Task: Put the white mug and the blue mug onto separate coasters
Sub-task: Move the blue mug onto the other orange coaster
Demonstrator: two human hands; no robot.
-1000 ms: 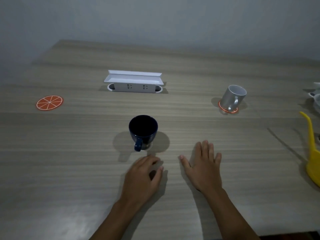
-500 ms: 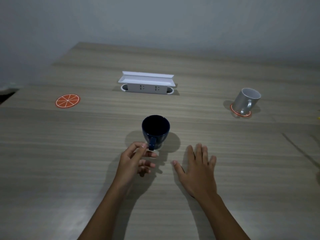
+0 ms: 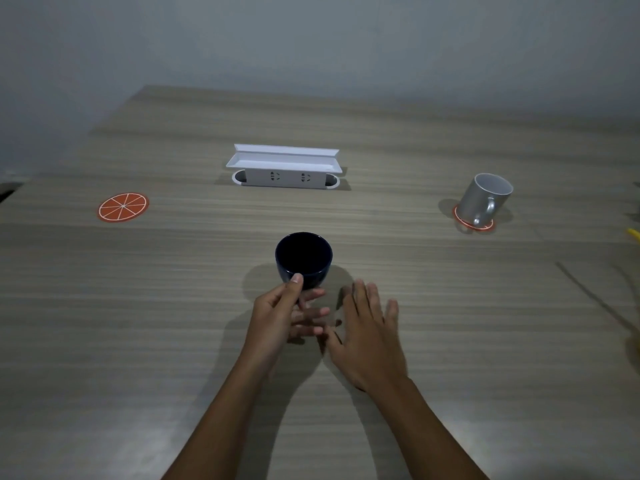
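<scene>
- The blue mug (image 3: pixel 303 259) stands upright on the bare counter (image 3: pixel 138 323), near the middle and toward the near edge, its handle turned to the person and hidden by the hand.
- The left hand (image 3: pixel 277 318) is at that handle: the thumb presses the mug's near wall just below the rim, and the fingers (image 3: pixel 313 311) curl in under it, closed on the handle.
- The right hand (image 3: pixel 369 337) lies just beside the left, flat on the counter, fingers spread and holding nothing.
- The white mug (image 3: pixel 486 199) sits on an orange coaster (image 3: pixel 465 221) toward the right edge, handle toward the near edge.
- A second orange coaster (image 3: pixel 123 206), patterned like a citrus slice, lies bare toward the left edge.
- A white socket box (image 3: pixel 284 168) sits toward the far edge, lid raised.
</scene>
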